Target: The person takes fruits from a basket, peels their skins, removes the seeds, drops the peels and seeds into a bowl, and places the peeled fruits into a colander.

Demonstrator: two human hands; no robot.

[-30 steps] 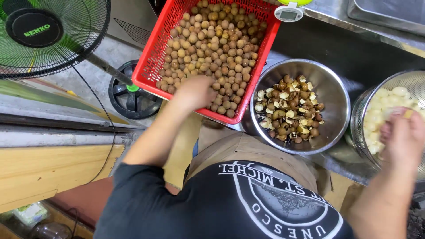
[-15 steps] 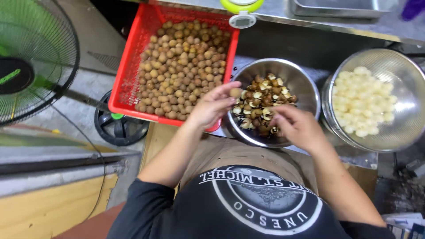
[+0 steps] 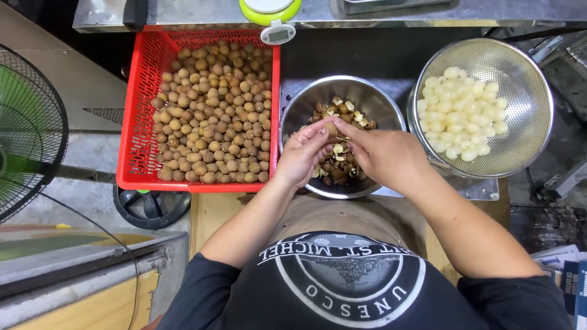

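Left hand (image 3: 301, 156): over the near rim of the steel bowl (image 3: 292, 117), fingers curled and pinching a small brown fruit (image 3: 331, 129) from the left side.
Right hand (image 3: 382, 153): over the same bowl, thumb and forefinger closed on the fruit from the right, fingertips meeting those of the left.
Fruit in hand: one round, tan-shelled piece, held between both hands just above the shells in the bowl; mostly hidden by fingertips, so cannot tell whether the shell is cracked yet.
Steel bowl: in the middle, holding a heap of broken shells and dark seeds (image 3: 339, 162).
Red basket (image 3: 135, 116): to the left, touching the bowl's side, filled with unpeeled brown fruit.
Strainer (image 3: 532, 79): to the right, just beside the bowl, holding peeled white flesh (image 3: 465, 113).
Nearby: a fan (image 3: 27, 153) at far left, a green-rimmed scale (image 3: 269, 13) on the metal shelf above.
Risk, slip: wet, slick flesh likely to squirt from pinched fingertips and fall among the shells.
Risk, crushing: too hard a squeeze likely to tear the flesh.
Risk, mixing: shell bits clinging to fingers could end up with the white flesh.
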